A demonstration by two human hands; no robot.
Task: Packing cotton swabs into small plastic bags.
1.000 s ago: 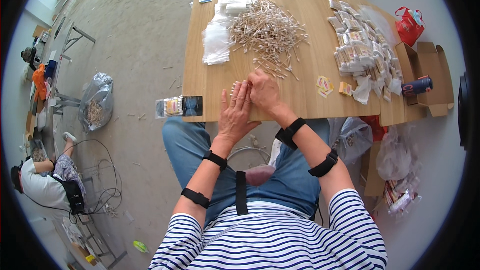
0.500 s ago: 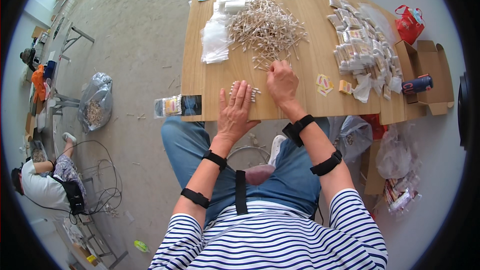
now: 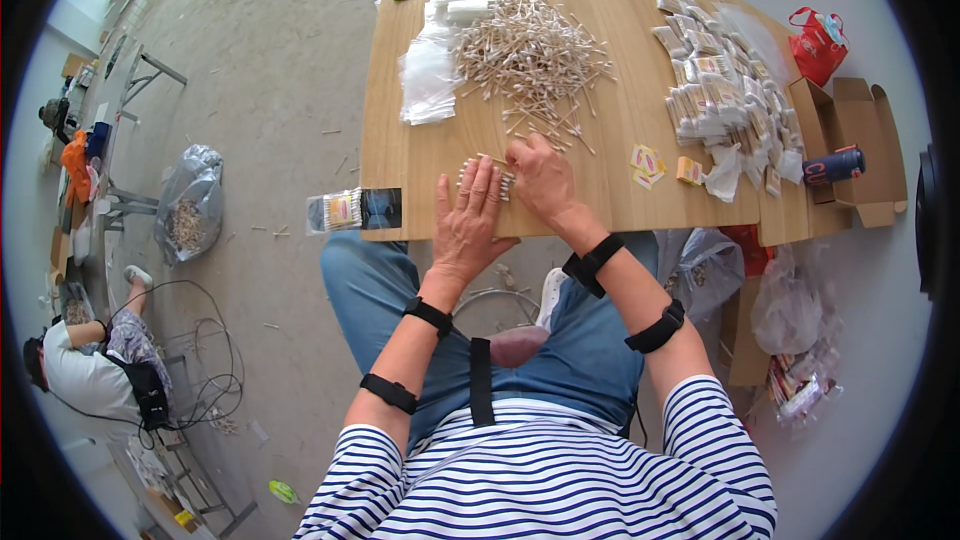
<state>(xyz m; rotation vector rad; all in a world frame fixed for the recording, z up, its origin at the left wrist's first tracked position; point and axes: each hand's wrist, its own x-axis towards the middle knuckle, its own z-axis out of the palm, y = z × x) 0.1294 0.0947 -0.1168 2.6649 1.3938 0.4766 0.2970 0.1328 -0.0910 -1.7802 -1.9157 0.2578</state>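
Observation:
My left hand (image 3: 466, 225) lies flat near the table's front edge, its fingers stretched over a small row of cotton swabs (image 3: 505, 186); the palm and fingers hide much of the row. Just to its right, my right hand (image 3: 545, 182) is closed in a pinch on a cotton swab (image 3: 491, 158), whose tip points left toward my left fingertips. Beyond both hands spreads a large loose heap of cotton swabs (image 3: 530, 50). Clear plastic bags (image 3: 428, 80) are stacked along the heap's left side.
Filled swab packets (image 3: 712, 90) are piled at the right, near yellow cards (image 3: 647, 166). One swab packet (image 3: 340, 211) overhangs the front left edge. A cardboard box (image 3: 868, 140), a dark blue can (image 3: 834, 166) and a red bag (image 3: 818, 48) stand far right. Another person (image 3: 95, 370) sits at left.
My right hand has moved left and slightly nearer, from the heap's near edge to beside my left fingers, bringing a cotton swab. My left hand has stayed over the row.

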